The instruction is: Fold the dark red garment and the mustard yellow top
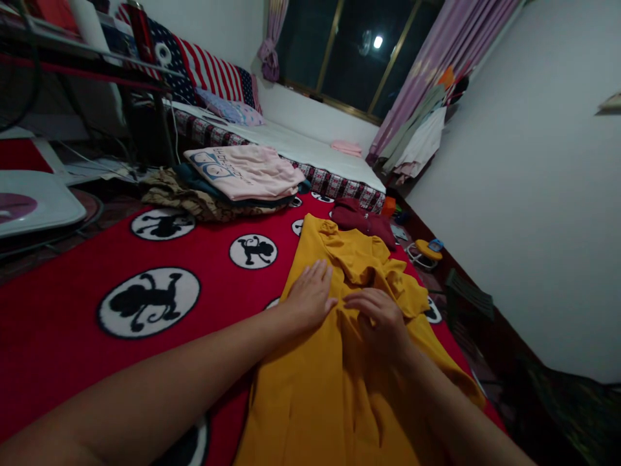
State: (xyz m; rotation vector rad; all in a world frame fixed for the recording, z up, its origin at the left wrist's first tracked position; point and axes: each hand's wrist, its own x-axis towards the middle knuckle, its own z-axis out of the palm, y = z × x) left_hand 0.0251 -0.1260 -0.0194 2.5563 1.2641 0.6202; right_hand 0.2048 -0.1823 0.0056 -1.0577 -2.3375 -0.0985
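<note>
A yellow dress with ruffles near its far end is spread over the red blanket, its skirt running down toward me. My left hand lies flat on the dress's left side, fingers stretched out and holding nothing. To its right, my right hand is over the middle of the dress with its fingers loosely bent and apart; no cloth shows gripped in it. Wrinkles and folds run through the fabric around the right hand and below the ruffles.
The red blanket has round monkey prints. Beyond are a stack of folded clothes with a pink shirt on top and a folded maroon garment. A bed stands under the window, a desk at left, a yellow-seated stool at right.
</note>
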